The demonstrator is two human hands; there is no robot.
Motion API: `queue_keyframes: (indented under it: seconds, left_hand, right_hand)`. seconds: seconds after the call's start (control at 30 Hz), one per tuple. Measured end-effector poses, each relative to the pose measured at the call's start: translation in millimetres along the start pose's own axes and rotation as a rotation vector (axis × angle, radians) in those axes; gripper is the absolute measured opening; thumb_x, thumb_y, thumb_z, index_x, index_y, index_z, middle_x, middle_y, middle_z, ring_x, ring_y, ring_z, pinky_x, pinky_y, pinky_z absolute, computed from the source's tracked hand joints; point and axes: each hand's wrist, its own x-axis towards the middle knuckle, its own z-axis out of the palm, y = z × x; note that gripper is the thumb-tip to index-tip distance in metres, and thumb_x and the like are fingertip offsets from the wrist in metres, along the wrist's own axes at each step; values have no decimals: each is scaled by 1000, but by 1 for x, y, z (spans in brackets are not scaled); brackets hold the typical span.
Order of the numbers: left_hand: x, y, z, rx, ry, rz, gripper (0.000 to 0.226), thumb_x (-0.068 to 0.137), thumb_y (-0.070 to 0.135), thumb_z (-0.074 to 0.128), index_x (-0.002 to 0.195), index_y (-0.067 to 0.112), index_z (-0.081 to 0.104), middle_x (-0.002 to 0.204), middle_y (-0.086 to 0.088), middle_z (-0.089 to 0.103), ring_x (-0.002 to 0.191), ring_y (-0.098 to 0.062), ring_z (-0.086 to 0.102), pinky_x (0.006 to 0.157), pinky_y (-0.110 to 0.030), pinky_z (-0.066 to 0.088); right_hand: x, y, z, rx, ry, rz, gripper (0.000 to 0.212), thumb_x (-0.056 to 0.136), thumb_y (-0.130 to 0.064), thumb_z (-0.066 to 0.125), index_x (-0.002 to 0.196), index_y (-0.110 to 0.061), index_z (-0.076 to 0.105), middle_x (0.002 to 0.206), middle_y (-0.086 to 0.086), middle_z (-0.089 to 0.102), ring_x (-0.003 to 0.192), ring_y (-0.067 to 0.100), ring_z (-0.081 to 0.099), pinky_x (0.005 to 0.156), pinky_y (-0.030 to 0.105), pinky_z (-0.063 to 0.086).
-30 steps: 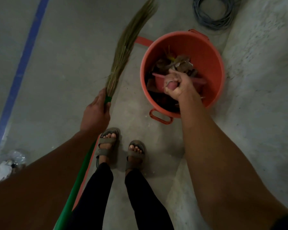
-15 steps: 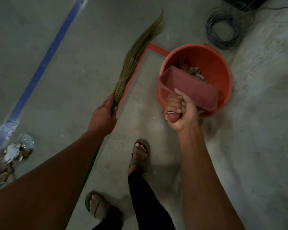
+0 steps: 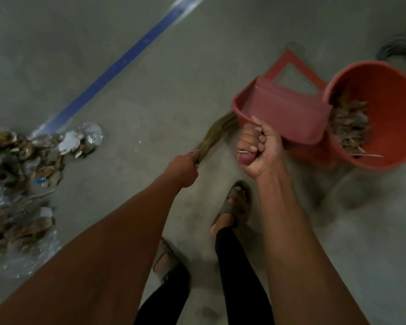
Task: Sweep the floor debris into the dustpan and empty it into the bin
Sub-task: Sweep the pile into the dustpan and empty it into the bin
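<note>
My right hand [image 3: 259, 151] is clenched on the handle of a red dustpan [image 3: 284, 113], which hangs empty just left of the orange bin [image 3: 389, 90]. The bin holds dry leaves and scraps. My left hand [image 3: 183, 167] grips a grass broom [image 3: 215, 134] at its green neck; the bristles point up and right and pass behind the dustpan. A heap of floor debris [image 3: 21, 174], made of leaves, paper and clear plastic, lies at the left edge.
A blue tape line [image 3: 117, 64] runs diagonally across the concrete floor. Red tape [image 3: 293, 66] marks a square beside the bin. A coil of grey cable [image 3: 399, 48] lies behind the bin. My sandalled feet [image 3: 232, 205] stand below my hands.
The dustpan has come up out of the bin and moved left of it. I have turned left, so the debris heap has come into fuller view and the bin has shifted right.
</note>
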Motion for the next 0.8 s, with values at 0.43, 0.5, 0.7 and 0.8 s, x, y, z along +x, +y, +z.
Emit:
queue_keyframes:
  seconds: [0.43, 0.5, 0.7, 0.8]
  left_hand:
    - [-104, -215, 27, -144, 418, -379, 64, 104, 14, 41, 162, 12, 14, 165, -18, 22, 125, -50, 51, 101, -53, 44]
    - [-104, -225, 25, -121, 420, -309, 62, 108, 19, 37, 164, 16, 12, 169, -15, 17, 128, -48, 51, 103, -52, 44]
    - [-77, -257, 21, -149, 279, -236, 67, 101, 14, 46, 163, 24, 21, 167, -11, 27, 136, -43, 48, 109, -49, 44]
    - [-61, -281, 26, -252, 332, -381, 69, 96, 13, 48, 161, 19, 25, 160, -13, 37, 130, -44, 52, 104, -50, 46]
  right_hand:
    - [24, 198, -11, -255, 114, 221, 38, 103, -20, 41, 65, -22, 38, 41, -12, 28, 27, 5, 27, 29, 18, 27]
    - [26, 216, 0, -325, 117, 240, 37, 103, -19, 43, 67, -22, 36, 41, -12, 27, 27, 4, 25, 28, 18, 25]
    - [47, 282, 17, -496, 32, 397, 36, 102, -21, 47, 67, -22, 38, 41, -11, 25, 27, 4, 21, 28, 18, 23]
    - [61, 305, 9, -551, 14, 470, 36, 102, -22, 48, 67, -22, 38, 42, -11, 24, 28, 4, 20, 29, 18, 22]
